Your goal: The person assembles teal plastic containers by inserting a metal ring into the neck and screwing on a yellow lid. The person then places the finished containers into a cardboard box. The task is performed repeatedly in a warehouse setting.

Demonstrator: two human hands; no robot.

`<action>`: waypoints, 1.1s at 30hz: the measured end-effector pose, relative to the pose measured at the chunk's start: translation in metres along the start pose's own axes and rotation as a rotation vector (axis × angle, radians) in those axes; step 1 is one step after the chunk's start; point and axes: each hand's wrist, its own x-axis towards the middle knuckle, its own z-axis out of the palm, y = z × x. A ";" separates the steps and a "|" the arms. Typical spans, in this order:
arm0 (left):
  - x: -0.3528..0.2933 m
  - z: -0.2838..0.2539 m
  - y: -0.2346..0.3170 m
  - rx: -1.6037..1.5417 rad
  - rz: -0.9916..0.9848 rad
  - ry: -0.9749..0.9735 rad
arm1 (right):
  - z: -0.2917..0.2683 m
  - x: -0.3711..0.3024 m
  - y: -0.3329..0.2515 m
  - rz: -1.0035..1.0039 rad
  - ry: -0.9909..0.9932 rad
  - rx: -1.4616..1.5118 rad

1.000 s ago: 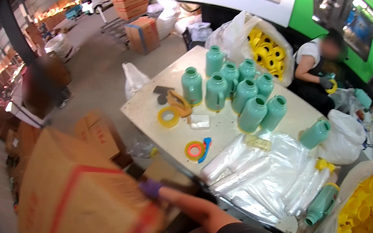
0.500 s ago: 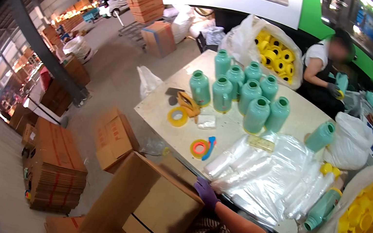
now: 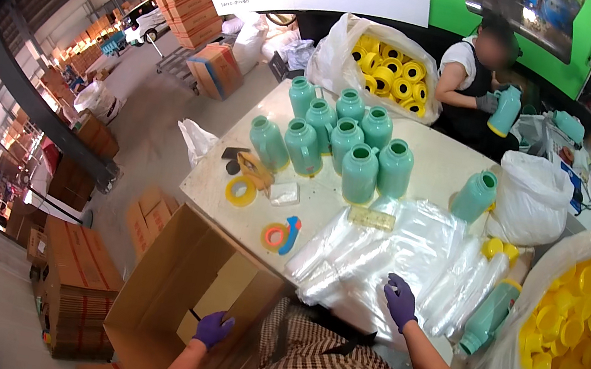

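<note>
My left hand (image 3: 213,329), in a purple glove, is over the opening of a brown cardboard box (image 3: 162,279). Its thumb stands apart from the loosely bent fingers, and nothing shows in it. My right hand (image 3: 401,301), gloved the same way, hovers at or just over the stack of clear plastic bags (image 3: 411,243), fingers apart and holding nothing. Whether it touches the bags I cannot tell. Behind the bags stand several green bottle-shaped jugs (image 3: 358,173). One jug (image 3: 474,196) stands apart on the right, and another jug (image 3: 490,317) lies on its side near the bags.
On the table (image 3: 221,207) are a yellow tape roll (image 3: 240,191), an orange-rimmed roll (image 3: 274,236) and a blue cutter (image 3: 290,235). Sacks of yellow rings (image 3: 401,89) and yellow caps (image 3: 569,324) flank it. A co-worker (image 3: 468,88) holds a jug. Flattened cartons (image 3: 81,274) are stacked left.
My right hand has left the box edge and moved right to the plastic bags. My left hand has come into view over the box. The co-worker has raised a jug.
</note>
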 end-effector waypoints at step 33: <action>0.731 -0.158 0.256 0.513 0.755 -0.577 | 0.073 0.391 -0.169 -0.096 0.245 -0.930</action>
